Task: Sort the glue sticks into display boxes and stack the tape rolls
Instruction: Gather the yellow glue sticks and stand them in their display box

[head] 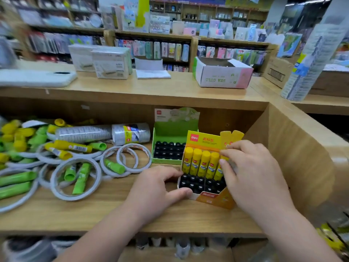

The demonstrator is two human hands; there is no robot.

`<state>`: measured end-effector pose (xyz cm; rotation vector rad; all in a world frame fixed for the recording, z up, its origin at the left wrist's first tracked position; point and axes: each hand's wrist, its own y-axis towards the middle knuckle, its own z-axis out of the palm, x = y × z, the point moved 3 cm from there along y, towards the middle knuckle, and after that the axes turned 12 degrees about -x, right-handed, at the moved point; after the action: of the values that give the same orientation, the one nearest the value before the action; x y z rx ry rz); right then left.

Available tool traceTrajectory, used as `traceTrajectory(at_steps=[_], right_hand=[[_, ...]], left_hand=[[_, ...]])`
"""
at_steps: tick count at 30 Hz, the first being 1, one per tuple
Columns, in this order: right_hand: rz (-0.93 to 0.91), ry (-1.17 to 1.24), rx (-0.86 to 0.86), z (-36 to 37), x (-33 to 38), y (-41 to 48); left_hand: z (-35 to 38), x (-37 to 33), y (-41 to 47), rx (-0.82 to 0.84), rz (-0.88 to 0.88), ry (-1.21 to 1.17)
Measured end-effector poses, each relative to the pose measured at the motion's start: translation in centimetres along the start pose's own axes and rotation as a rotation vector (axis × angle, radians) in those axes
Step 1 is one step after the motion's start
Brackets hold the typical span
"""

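Note:
A yellow display box (204,198) stands on the wooden shelf (117,210), with a back row of yellow glue sticks (200,161) standing in its black holder. My left hand (160,188) grips the box's front left corner. My right hand (251,173) pinches the rightmost yellow glue stick in that row. A green display box (171,133) with empty black slots stands behind. To the left lie loose green glue sticks (81,178), yellow glue sticks (68,146) and several white tape rolls (75,197).
A wrapped sleeve of clear tape rolls (130,133) lies behind the pile. On the upper counter sit white boxes (111,63) and an open carton (222,74). A wooden side wall (298,152) bounds the shelf on the right.

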<state>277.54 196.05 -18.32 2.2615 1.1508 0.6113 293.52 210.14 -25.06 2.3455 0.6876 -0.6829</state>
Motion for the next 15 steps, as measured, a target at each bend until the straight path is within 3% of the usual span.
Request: traceTrajectory(at_steps=[6,10,15], right_hand=[[-0.182,0.395,-0.187,1.3,5.6,0.2],[-0.218,0.645,-0.032,4.5,10.2,0.5],[-0.244,0.747,0.162,8.3,16.3,1.4]], left_hand=[[-3.4,1.2,-2.7,-0.198,-0.010,0.027],[-8.9,4.0,-4.8,-0.344,-0.125,0.170],[-15.8,8.2,-7.4,-0.513,-0.296,0.283]])
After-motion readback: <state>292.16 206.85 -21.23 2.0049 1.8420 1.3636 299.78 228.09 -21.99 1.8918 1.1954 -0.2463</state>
